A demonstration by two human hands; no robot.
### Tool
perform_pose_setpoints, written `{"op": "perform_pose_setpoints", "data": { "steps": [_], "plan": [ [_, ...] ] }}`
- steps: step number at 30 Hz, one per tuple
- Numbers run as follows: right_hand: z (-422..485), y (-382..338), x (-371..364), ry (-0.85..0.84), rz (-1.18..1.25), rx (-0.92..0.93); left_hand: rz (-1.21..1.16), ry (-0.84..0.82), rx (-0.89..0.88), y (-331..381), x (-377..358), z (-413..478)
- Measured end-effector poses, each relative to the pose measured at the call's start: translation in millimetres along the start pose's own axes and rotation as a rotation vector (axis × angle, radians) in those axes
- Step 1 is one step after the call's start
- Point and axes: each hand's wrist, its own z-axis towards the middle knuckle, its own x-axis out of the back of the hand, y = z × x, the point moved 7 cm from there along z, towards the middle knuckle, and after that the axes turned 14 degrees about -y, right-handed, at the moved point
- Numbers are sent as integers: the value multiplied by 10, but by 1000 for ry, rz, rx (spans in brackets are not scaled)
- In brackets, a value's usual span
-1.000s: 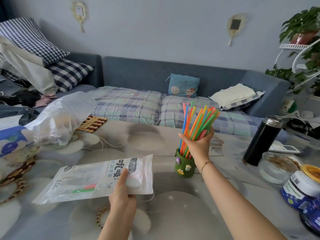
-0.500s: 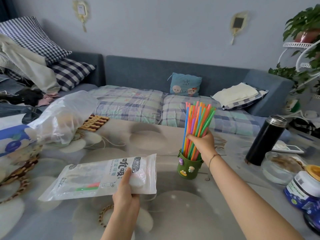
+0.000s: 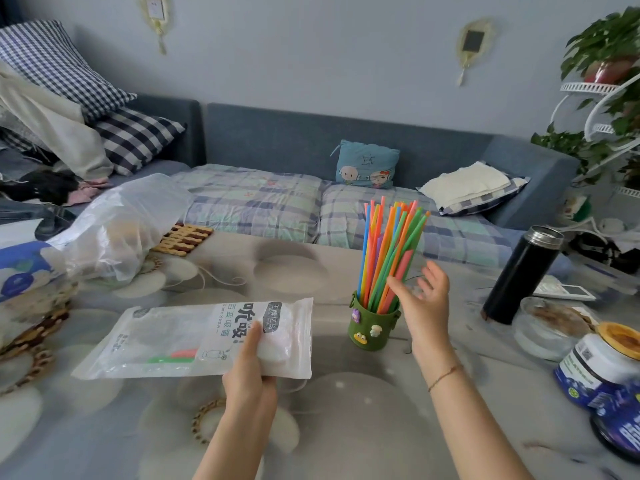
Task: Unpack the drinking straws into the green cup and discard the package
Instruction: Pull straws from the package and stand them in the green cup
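Note:
A bundle of coloured straws (image 3: 389, 252) stands upright in the small green cup (image 3: 372, 332) with little figures stuck on its side, in the middle of the table. My right hand (image 3: 424, 299) is just right of the cup, fingers spread, a little apart from the straws and holding nothing. My left hand (image 3: 252, 365) grips the right end of the flat white straw package (image 3: 180, 341), which lies almost level above the table, left of the cup. A red and a green shape show through the package's lower part.
A black flask (image 3: 521, 275), a glass bowl (image 3: 547, 329) and a blue-labelled jar (image 3: 602, 365) stand at the right. A crumpled clear plastic bag (image 3: 117, 230) and woven mats (image 3: 183, 237) lie at the left. The sofa (image 3: 311, 150) runs behind the table (image 3: 346, 410).
My right hand lowered the straws into the green cup, let go of them and drew back to the right with fingers spread. The left hand kept hold of the package.

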Motion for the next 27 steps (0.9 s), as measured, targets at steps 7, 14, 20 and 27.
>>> {"op": "perform_pose_setpoints", "data": {
  "steps": [7, 14, 20, 27],
  "plan": [
    [-721, 635, -683, -82, 629, -400, 176, -21, -201, 145, -155, -185],
    [-1195, 1139, -1213, -219, 1122, -860, 735, -154, -321, 227, -382, -239],
    [-1298, 1161, -1229, -249, 1019, -854, 965, -245, -329, 189, -514, -274],
    [-1248, 1072, -1185, -490, 483, -753, 736, -142, -367, 484, -425, -255]
  ]
}}
